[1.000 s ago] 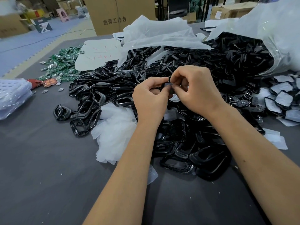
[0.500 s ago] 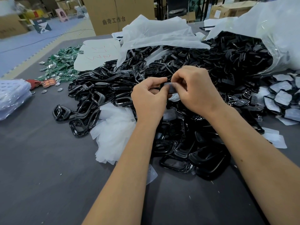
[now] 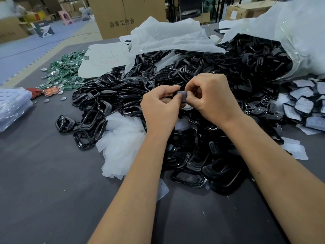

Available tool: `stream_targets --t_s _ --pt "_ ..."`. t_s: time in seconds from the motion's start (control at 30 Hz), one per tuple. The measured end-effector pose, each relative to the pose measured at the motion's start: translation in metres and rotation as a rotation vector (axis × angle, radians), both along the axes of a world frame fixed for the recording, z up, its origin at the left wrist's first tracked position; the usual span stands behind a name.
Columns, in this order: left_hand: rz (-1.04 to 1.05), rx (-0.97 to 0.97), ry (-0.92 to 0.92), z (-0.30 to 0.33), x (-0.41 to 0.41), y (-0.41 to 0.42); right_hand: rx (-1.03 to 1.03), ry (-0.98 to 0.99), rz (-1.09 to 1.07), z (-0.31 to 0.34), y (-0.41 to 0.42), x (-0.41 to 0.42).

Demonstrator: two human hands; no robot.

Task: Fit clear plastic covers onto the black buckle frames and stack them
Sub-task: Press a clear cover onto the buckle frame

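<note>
Since a moment earlier the clear cover (image 3: 182, 95) had slid further into sight between my thumbs, above the black frame pile (image 3: 202, 106), where my left hand (image 3: 161, 110) and right hand (image 3: 213, 100) pinched it, needing even pressure so it seated squarely.

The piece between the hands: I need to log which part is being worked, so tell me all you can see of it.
The piece is small, mostly hidden by fingers. A greyish, translucent, rounded-corner face shows, looking like plastic, with black beneath it. The left hand and right hand pinch it from either side, above the pile of black frames. Whether the cover is seated cannot be told.
</note>
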State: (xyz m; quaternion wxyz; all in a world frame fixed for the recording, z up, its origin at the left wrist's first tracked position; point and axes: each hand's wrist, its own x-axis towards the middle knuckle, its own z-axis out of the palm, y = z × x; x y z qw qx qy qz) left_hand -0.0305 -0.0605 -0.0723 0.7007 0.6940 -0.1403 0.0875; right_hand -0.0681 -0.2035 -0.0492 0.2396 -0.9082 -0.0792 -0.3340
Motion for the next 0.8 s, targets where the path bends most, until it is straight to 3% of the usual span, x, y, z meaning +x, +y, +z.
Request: stream_targets --t_s 0.17,0.33,0.57,0.73,0.8 --pt "-0.011 -0.057 0.023 0.001 0.0 0.0 0.101 -0.024 -0.011 0.0 -0.001 -0.001" --pt "-0.017 -0.156 0.092 0.002 0.002 0.002 0.448 -0.072 -0.087 -0.002 -0.007 0.001" --pt "-0.044 -0.252 0.18 0.005 0.002 0.003 0.66 0.061 -0.182 -0.008 -0.013 0.006" --pt "-0.053 -0.273 0.197 0.007 0.0 0.003 1.004 0.277 0.057 0.001 -0.007 0.003" --pt "-0.057 -0.269 0.196 0.008 0.0 0.004 0.994 0.33 0.105 0.002 -0.004 0.002"
